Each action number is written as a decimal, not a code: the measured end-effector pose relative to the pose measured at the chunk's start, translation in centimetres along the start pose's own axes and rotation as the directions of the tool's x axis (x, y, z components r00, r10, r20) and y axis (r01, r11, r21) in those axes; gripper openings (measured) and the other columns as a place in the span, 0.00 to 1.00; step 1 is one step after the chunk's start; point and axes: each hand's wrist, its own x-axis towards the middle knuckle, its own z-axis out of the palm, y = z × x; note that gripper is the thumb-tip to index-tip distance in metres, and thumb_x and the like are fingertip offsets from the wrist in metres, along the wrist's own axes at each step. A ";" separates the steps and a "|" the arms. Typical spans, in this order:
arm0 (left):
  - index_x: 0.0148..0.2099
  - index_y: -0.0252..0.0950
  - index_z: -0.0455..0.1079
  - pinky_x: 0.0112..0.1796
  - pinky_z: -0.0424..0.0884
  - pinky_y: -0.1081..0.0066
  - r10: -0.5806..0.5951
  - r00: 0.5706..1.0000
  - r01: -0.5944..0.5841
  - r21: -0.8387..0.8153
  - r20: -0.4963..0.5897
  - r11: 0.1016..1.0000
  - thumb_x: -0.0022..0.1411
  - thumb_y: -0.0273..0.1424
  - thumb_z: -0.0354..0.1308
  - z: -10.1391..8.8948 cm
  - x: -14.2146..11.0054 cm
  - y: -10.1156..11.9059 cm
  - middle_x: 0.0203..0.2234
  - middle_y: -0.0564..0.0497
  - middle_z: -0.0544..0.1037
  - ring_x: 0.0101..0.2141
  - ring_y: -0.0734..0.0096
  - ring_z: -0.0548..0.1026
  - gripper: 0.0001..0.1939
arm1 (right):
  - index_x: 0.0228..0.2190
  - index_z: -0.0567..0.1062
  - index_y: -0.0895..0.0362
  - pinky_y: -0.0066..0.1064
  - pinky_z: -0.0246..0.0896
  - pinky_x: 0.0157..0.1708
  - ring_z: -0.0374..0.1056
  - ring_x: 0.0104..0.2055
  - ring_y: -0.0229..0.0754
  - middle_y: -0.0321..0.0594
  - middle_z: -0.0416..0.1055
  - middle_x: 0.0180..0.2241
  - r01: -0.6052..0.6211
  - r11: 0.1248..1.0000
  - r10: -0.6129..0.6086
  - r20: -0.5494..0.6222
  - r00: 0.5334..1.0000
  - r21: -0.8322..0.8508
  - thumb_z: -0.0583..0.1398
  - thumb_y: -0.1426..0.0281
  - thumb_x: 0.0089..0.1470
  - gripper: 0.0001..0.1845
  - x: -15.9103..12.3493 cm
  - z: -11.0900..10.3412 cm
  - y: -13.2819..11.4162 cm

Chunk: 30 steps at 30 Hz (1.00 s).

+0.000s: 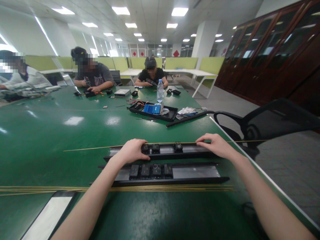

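A thin brass-coloured rod runs crosswise along the far edge of a black channel-shaped rail, sticking out past both ends. My left hand is closed over the rail's left part, thumb on the near wall and fingers at the far wall by the rod. Thumb and fingers of my right hand pinch the rod near the rail's right end. Small black blocks sit inside this rail. Nearer to me lies a second black rail with several black blocks in its left half.
Several brass rods lie in front of the rails, beside a white panel. Farther off are a black tray, a water bottle, gloves and a black strip. An office chair stands right; people work across the table.
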 end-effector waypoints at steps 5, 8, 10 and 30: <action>0.53 0.40 0.72 0.43 0.71 0.65 -0.011 1.000 0.011 0.009 0.005 1.000 0.47 0.53 0.65 -0.1 0.0 0.1 0.46 0.45 0.80 0.46 0.51 0.77 0.35 | 0.32 0.82 0.52 0.37 0.69 0.37 0.75 0.37 0.49 0.39 0.81 0.34 -0.027 0.999 0.026 0.020 0.999 0.021 0.62 0.59 0.54 0.12 -0.1 -0.5 0.0; 0.53 0.39 0.72 0.43 0.71 0.65 -0.004 1.000 0.004 0.010 0.001 1.000 0.47 0.53 0.65 -0.1 0.0 0.1 0.46 0.45 0.80 0.46 0.51 0.77 0.35 | 0.31 0.82 0.52 0.37 0.68 0.39 0.75 0.38 0.49 0.39 0.81 0.35 -0.066 0.998 0.065 0.042 0.997 0.021 0.62 0.59 0.53 0.12 -0.2 -0.7 0.1; 0.53 0.39 0.72 0.43 0.72 0.65 -0.005 1.000 0.005 0.014 0.001 1.000 0.47 0.53 0.65 0.0 0.1 0.0 0.45 0.45 0.81 0.45 0.51 0.77 0.35 | 0.32 0.82 0.52 0.37 0.68 0.41 0.75 0.39 0.49 0.39 0.81 0.35 -0.091 0.996 0.089 0.066 0.994 0.021 0.62 0.59 0.53 0.12 -0.2 -1.0 0.2; 0.54 0.39 0.72 0.42 0.71 0.65 -0.002 1.000 0.002 0.028 -0.010 1.000 0.46 0.54 0.65 0.3 0.2 -0.2 0.46 0.44 0.80 0.45 0.51 0.77 0.36 | 0.33 0.82 0.52 0.35 0.66 0.44 0.75 0.40 0.49 0.38 0.81 0.36 -0.184 0.983 0.182 0.125 0.975 0.008 0.62 0.57 0.53 0.14 -0.8 -2.8 1.6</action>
